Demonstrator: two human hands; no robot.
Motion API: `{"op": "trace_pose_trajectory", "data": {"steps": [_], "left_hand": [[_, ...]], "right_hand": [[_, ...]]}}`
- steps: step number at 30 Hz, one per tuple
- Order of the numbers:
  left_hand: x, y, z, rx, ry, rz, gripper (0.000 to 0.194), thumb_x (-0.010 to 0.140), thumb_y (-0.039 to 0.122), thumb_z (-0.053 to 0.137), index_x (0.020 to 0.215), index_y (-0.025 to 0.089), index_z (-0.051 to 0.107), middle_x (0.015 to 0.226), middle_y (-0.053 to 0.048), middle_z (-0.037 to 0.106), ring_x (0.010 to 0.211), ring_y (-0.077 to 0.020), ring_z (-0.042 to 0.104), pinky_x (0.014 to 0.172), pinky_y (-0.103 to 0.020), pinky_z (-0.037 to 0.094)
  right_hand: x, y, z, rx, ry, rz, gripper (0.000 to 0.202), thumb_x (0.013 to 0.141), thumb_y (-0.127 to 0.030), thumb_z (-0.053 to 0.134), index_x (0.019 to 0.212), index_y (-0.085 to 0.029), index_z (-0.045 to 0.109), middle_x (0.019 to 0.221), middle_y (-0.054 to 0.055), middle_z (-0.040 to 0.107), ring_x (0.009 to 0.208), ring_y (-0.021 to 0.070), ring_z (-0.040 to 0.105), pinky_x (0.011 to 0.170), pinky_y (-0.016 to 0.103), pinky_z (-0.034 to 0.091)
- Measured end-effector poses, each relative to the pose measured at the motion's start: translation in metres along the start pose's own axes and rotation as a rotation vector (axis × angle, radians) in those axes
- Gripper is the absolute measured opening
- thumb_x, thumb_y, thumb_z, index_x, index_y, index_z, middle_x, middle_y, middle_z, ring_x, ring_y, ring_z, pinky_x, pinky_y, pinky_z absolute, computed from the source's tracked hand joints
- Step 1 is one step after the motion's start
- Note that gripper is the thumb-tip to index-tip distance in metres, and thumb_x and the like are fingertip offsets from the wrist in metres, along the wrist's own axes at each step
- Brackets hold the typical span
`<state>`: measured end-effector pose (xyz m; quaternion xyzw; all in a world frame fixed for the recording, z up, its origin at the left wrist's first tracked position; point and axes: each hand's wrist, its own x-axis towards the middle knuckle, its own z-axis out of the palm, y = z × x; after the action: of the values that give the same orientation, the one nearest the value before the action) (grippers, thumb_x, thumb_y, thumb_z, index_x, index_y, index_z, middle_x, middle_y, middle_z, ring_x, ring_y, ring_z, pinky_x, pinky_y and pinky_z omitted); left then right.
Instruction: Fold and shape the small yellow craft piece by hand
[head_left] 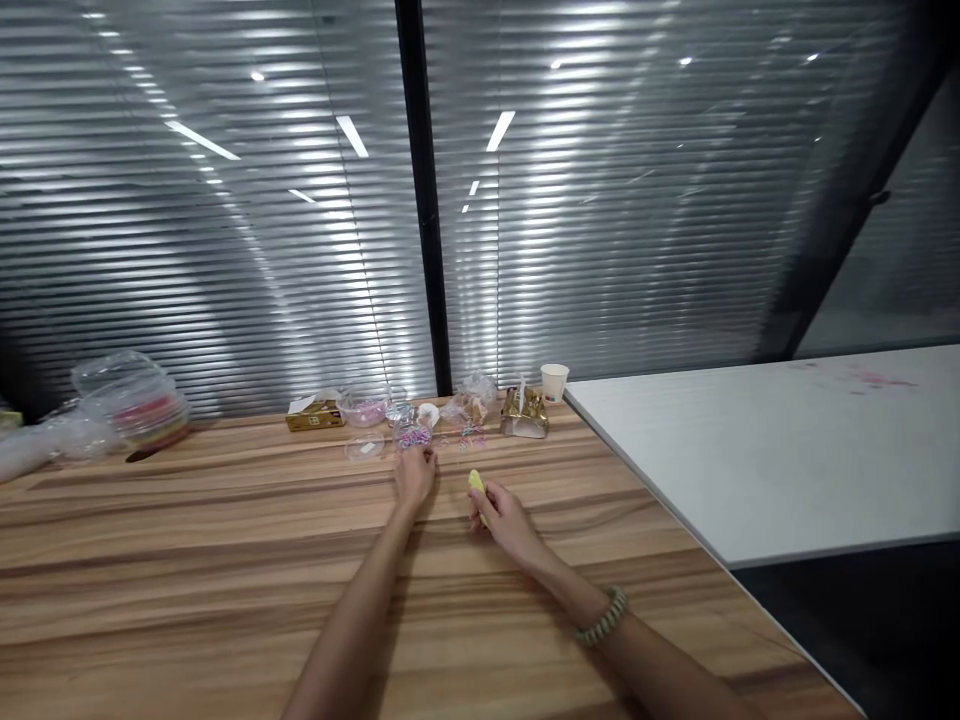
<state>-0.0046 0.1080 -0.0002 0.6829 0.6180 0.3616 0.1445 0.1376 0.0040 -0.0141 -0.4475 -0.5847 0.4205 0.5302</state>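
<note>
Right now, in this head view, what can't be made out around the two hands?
- Yellow object: too small to identify; the right hand covers its lower part.
- Left hand: the fingers reach the small bowl of beads; contact is too small to judge.
- Clear bags and lids by the blinds: contents blurred by glare.
- Gold packet: print unreadable.
- Both forearms: cut off by the bottom edge.

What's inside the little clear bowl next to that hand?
The small clear bowl by the left hand holds tiny pink and purple bits, maybe beads. They are too small to tell apart, and whatever lies underneath them is hidden.
</note>
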Motion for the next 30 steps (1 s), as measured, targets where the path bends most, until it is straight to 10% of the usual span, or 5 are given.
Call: {"op": "trace_pose_trajectory", "data": {"steps": [14, 30], "left_hand": [[-0.089, 0.016, -0.019, -0.713, -0.400, 0.095, 0.031, 0.072, 0.044, 0.056, 0.077, 0.013, 0.059, 0.067, -0.004, 0.058, 0.060, -0.0129, 0.051, 0.058, -0.023, 0.039], [-0.089, 0.018, -0.024, -0.818, -0.410, 0.064, 0.030, 0.073, 0.045, 0.056, 0.078, 0.015, 0.054, 0.069, -0.001, 0.055, 0.060, -0.0116, 0.051, 0.058, -0.022, 0.040]], "right_hand": [[-0.003, -0.005, -0.010, -0.163, -0.008, -0.049, 0.034, 0.078, -0.038, 0.048, 0.097, -0.014, 0.063, 0.059, 0.002, 0.057, 0.047, 0.0126, 0.051, 0.049, 0.024, 0.043], [-0.007, -0.015, -0.010, -0.095, -0.049, -0.021, 0.024, 0.072, -0.040, 0.055, 0.078, -0.017, 0.054, 0.061, -0.002, 0.052, 0.049, 0.0120, 0.051, 0.048, 0.022, 0.040]]}}
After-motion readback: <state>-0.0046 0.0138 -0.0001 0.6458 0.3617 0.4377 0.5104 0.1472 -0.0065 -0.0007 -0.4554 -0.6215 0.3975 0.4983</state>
